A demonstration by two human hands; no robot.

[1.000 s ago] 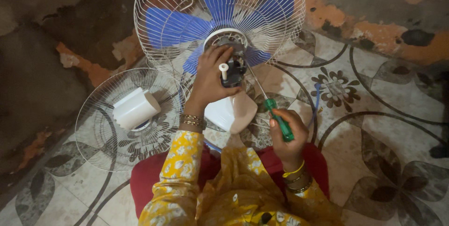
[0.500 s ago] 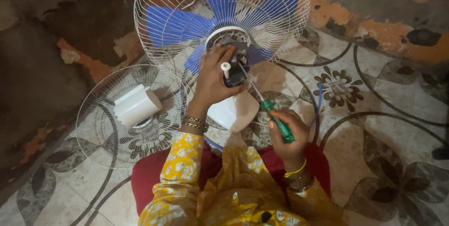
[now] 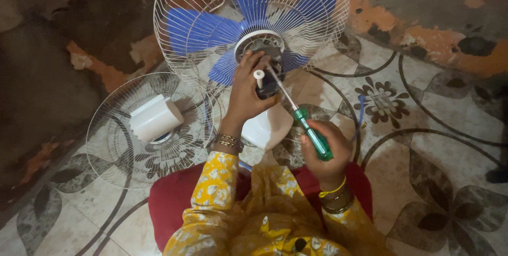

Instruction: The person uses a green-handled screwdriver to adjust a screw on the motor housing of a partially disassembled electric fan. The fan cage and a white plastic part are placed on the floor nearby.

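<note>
The left hand (image 3: 244, 93) wraps its grip around the dark motor (image 3: 267, 78) at the back of the fan, fingers closed on its side, just beside a small white knob (image 3: 259, 76) that stands up from the motor. The right hand (image 3: 327, 150) has a closed grip on the green handle of a screwdriver (image 3: 299, 114), whose metal shaft runs up and left so that the tip meets the top of the motor. The motor sits behind the blue blades (image 3: 198, 25), which lie inside the white wire guard (image 3: 180, 2); this fan head lies tilted on the patterned tile floor (image 3: 434, 123). Below the motor, between the two hands, is a white housing (image 3: 270, 126). To the left, a second wire guard (image 3: 121, 150) lies flat on the floor with a white cover (image 3: 155, 118) resting on it, well apart from both hands. A red cushion (image 3: 169, 203) shows under the person's yellow sleeves.
</note>
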